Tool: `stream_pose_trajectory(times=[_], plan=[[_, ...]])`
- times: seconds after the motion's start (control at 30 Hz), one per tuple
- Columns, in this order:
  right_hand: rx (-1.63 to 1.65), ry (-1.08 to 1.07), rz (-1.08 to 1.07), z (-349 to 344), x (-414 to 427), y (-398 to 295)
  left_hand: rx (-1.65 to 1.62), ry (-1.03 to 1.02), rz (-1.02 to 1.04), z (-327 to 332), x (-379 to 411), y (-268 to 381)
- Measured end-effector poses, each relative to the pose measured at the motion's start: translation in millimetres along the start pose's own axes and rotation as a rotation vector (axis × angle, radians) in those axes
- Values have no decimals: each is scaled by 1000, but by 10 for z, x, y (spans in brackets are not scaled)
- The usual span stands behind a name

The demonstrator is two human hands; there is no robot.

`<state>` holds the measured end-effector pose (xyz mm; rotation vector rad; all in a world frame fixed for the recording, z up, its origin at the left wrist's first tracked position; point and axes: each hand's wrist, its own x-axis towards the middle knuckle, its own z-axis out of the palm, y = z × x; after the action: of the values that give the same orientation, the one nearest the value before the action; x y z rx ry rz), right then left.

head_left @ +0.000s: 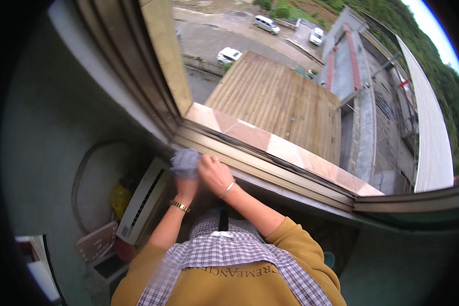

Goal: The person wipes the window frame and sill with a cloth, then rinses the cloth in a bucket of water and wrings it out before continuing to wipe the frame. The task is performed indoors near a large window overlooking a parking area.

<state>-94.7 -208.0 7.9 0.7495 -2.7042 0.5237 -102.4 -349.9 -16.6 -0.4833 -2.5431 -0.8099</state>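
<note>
A crumpled grey-blue cloth covers the fingers of my left hand, which holds it at the lower left corner of the window frame. A gold-coloured watch band sits on that wrist. Right beside the cloth is my right hand, its fingers curled over the inner edge of the frame. The fingertips are hidden, so whether they pinch the cloth or anything else cannot be made out. A ring and a silver bangle are on this hand and wrist.
Beyond the opening run a pinkish stone sill and a ribbed roof below. Left of my arms stand a white slotted appliance, a yellow object, a hose and a brownish perforated panel. Parked cars are outside.
</note>
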Motion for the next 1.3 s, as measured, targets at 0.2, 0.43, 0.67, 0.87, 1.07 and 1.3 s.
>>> stream_pose_trajectory(times=[0.2, 0.43, 0.67, 0.87, 1.07, 1.3], plan=[[188, -24, 353, -831, -1464, 407, -480, -147, 229, 169, -422, 1369], [739, 455, 1063, -1991, -4253, 603, -1549, -761, -353, 831, -1159, 2673], [444, 806, 1460, -2273, -5977, -218, -1493, -1386, -808, 1206, -1811, 3988], [75, 305, 1818, -2512, -7119, -930, -1335, -1687, -649, 1360, -2569, 5018], [412, 448, 2012, -2023, -8109, -1373, -1334, -2055, -530, 2025, -3163, 5594], [1013, 1976, 1513, -1886, -8831, -1228, -893, -2286, -431, 2633, -3830, 6585]])
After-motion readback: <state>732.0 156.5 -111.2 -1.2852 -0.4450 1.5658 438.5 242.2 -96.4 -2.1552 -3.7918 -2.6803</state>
